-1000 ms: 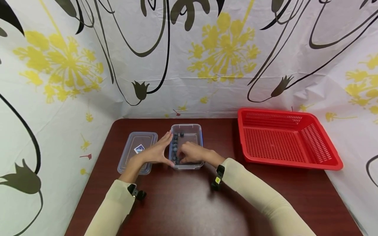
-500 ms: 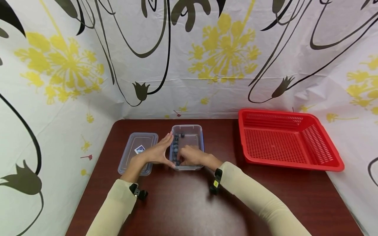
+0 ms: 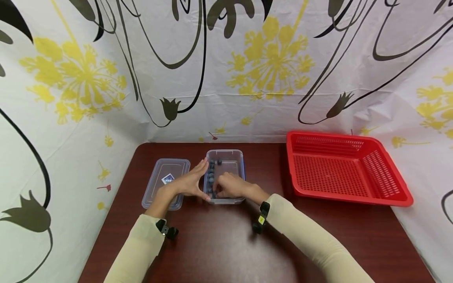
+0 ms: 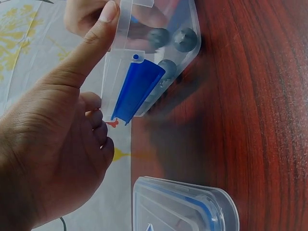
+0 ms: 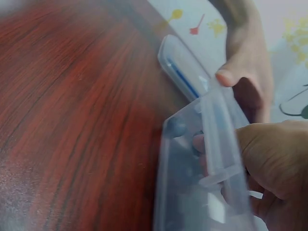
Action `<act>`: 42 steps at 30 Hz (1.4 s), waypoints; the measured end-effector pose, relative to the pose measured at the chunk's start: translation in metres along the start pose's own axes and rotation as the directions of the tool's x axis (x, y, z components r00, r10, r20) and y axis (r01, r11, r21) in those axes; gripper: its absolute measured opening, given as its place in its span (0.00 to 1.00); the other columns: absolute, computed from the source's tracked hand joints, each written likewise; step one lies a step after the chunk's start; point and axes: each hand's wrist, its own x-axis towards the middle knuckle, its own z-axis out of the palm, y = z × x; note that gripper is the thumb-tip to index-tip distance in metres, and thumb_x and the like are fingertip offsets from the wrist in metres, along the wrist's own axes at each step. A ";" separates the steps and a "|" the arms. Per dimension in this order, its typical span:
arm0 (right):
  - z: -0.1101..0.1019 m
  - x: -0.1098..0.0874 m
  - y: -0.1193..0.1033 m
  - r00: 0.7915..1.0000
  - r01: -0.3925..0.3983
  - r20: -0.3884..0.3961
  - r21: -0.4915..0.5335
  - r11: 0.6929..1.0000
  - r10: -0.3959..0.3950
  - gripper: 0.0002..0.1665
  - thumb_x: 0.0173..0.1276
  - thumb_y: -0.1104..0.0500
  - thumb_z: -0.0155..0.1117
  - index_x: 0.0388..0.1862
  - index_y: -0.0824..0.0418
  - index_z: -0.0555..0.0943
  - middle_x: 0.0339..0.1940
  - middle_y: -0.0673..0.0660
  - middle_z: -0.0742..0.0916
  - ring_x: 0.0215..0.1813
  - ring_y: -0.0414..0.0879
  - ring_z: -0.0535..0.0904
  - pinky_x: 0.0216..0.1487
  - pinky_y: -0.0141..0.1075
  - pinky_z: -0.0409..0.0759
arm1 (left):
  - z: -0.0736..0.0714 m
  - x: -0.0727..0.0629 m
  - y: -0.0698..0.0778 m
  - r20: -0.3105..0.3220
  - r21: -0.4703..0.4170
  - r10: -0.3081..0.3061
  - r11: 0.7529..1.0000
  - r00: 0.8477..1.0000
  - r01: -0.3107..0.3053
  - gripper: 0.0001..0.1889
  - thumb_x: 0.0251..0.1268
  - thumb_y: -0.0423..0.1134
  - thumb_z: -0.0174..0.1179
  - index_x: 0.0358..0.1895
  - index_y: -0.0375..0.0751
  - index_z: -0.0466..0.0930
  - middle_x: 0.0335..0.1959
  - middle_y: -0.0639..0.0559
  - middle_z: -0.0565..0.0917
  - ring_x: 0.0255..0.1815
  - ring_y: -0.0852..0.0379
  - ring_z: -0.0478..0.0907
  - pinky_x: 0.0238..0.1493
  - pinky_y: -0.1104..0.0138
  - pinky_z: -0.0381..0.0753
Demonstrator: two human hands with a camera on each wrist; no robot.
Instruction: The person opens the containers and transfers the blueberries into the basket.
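A clear plastic container [image 3: 225, 201] stands on the table, with blueberries [image 3: 211, 175] in a row along its left wall. One more blueberry [image 3: 219, 162] lies beside the row's far end. My left hand [image 3: 187, 184] rests against the container's left side, thumb on the rim and fingers spread along it. Below that thumb, a blue side latch [image 4: 138, 91] hangs down in the left wrist view. Inside the container, my right hand [image 3: 231, 185] reaches to the near end of the row with curled fingers, seemingly pinching a dark blueberry [image 5: 196, 150], mostly hidden by the fingers and wall.
The container's clear lid [image 3: 155, 179], with a blue and white label, lies flat to the left under my left forearm. A red plastic basket [image 3: 329, 192] stands at the right rear of the table. Patterned cloth walls [image 3: 226, 78] surround the table's back and sides.
My right hand stays at the row's near end, with only small shifts of its fingers and wrist. The left hand keeps its place on the container.
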 end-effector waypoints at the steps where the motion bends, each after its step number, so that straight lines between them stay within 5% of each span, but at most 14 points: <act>1: -0.003 -0.002 0.000 1.000 0.004 -0.011 -0.003 1.000 -0.004 0.08 0.64 0.62 0.80 0.42 0.59 0.92 0.36 0.50 0.92 0.37 0.37 0.87 0.40 0.28 0.84 | 0.000 0.000 0.000 0.001 -0.002 0.000 1.000 1.000 0.000 0.74 0.52 0.59 0.82 0.86 0.32 0.33 0.88 0.38 0.29 0.88 0.41 0.27 0.82 0.38 0.47; 9: -0.047 -0.023 0.000 0.996 0.036 -0.086 0.037 0.999 -0.033 0.11 0.64 0.64 0.78 0.45 0.63 0.92 0.37 0.53 0.93 0.38 0.40 0.89 0.41 0.30 0.85 | 0.000 0.000 0.000 -0.005 0.003 0.010 1.000 1.000 -0.010 0.73 0.52 0.56 0.83 0.85 0.29 0.34 0.87 0.35 0.30 0.88 0.38 0.28 0.82 0.38 0.46; 18: -0.103 -0.071 0.031 0.982 0.080 -0.173 -0.003 0.997 -0.079 0.09 0.59 0.66 0.81 0.39 0.62 0.91 0.35 0.51 0.92 0.35 0.40 0.88 0.40 0.35 0.87 | 0.001 -0.001 0.003 -0.015 0.019 0.011 1.000 1.000 -0.011 0.74 0.51 0.57 0.83 0.85 0.28 0.35 0.87 0.35 0.31 0.88 0.38 0.30 0.83 0.40 0.44; 23: -0.131 -0.108 0.061 0.980 -0.001 -0.201 -0.020 1.000 -0.003 0.10 0.59 0.67 0.82 0.39 0.60 0.90 0.34 0.50 0.92 0.34 0.39 0.87 0.38 0.41 0.88 | 0.000 -0.001 0.003 -0.004 0.020 0.000 1.000 1.000 0.000 0.74 0.51 0.57 0.83 0.86 0.30 0.34 0.88 0.38 0.30 0.88 0.40 0.28 0.84 0.41 0.43; 31: -0.168 -0.168 0.124 0.958 -0.184 -0.232 -0.039 0.982 0.170 0.09 0.61 0.66 0.82 0.39 0.58 0.91 0.32 0.46 0.91 0.33 0.38 0.86 0.36 0.33 0.84 | 0.000 -0.002 0.001 -0.009 0.007 -0.006 1.000 1.000 0.006 0.74 0.50 0.56 0.84 0.85 0.30 0.35 0.88 0.37 0.30 0.88 0.40 0.29 0.83 0.40 0.45; 42: -0.164 -0.222 0.213 0.904 -0.414 -0.122 -0.018 0.910 0.409 0.06 0.62 0.69 0.77 0.37 0.61 0.91 0.31 0.52 0.92 0.34 0.41 0.87 0.38 0.34 0.82 | 0.001 0.000 -0.001 0.008 0.017 -0.037 0.999 0.999 0.037 0.75 0.51 0.60 0.82 0.87 0.36 0.33 0.88 0.44 0.28 0.88 0.45 0.27 0.84 0.42 0.44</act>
